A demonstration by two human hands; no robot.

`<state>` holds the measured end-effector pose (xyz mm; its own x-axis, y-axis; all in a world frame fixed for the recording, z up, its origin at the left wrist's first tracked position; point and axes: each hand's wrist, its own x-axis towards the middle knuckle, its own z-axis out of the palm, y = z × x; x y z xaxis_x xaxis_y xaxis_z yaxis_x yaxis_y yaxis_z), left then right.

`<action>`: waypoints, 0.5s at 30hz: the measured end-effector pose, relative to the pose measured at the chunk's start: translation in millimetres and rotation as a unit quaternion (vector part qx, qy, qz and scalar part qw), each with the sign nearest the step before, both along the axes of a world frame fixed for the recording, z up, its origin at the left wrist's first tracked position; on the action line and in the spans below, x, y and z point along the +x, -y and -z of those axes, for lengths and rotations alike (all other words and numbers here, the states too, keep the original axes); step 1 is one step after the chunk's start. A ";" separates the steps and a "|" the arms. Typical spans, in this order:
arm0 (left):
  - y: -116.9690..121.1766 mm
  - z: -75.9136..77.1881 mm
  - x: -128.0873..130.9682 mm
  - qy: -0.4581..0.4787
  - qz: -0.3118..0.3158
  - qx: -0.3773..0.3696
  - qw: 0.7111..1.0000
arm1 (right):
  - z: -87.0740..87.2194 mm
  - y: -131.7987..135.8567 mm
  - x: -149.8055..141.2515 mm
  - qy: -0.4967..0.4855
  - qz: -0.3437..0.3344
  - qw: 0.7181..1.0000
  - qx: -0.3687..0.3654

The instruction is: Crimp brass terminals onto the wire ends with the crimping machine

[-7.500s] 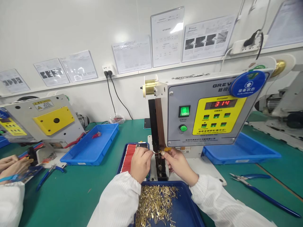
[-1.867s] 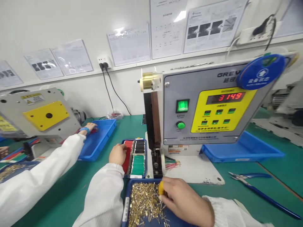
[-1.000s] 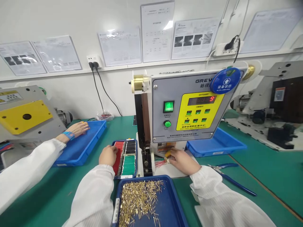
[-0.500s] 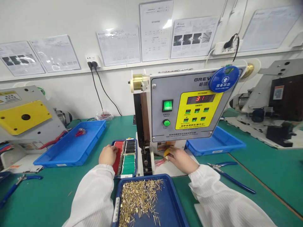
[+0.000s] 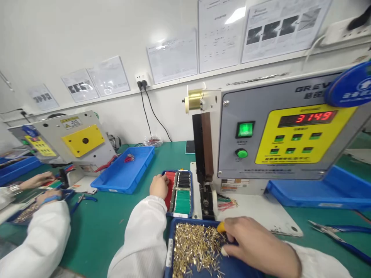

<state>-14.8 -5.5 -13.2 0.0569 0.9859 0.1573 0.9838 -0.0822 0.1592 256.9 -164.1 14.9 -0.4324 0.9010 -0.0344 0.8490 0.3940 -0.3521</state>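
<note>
My left hand (image 5: 159,187) is closed, its curled fingertips at the bundle of red wires (image 5: 171,187) in a small divided tray (image 5: 191,210). Black wires (image 5: 184,179) and green wires (image 5: 182,201) fill the other compartments. Whatever is between those fingertips is hidden. Over the right part of a dark blue tray (image 5: 171,235) is my right hand (image 5: 246,239), thumb and forefinger apart and nothing visible between them. A yellow finger cot (image 5: 221,227) covers the forefinger. The tray holds many loose gold metal terminals (image 5: 197,243).
A crimping machine (image 5: 232,116) stands behind the trays, with finished-looking wires (image 5: 227,204) on its base. Pliers (image 5: 339,235) lie at right. Blue bins (image 5: 124,181) flank the machine. At left, a co-worker's hands (image 5: 43,187) work at another machine (image 5: 84,127).
My right hand has come from the wires on the machine base down to the tray of terminals. My left hand stays at the red wires. The view has turned left, bringing in the co-worker.
</note>
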 end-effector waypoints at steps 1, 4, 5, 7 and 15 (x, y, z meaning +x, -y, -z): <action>0.0 -0.2 -0.2 0.001 -0.002 0.003 1.000 | 4.1 3.4 -6.1 0.007 -0.010 1.000 0.003; 0.8 -3.0 0.6 0.009 -0.009 0.018 1.000 | 15.0 7.5 -18.5 0.021 -0.034 0.999 0.009; 1.6 -4.4 1.9 0.014 -0.009 0.023 1.000 | 17.3 7.3 -20.4 0.021 -0.038 0.999 0.007; 4.4 -7.3 7.0 0.024 -0.001 0.029 0.999 | 19.3 6.0 -21.5 0.015 -0.037 0.999 0.003; 27.4 -10.5 44.1 0.031 0.119 -0.010 0.992 | 12.1 4.9 -19.7 -0.015 -0.026 1.000 0.002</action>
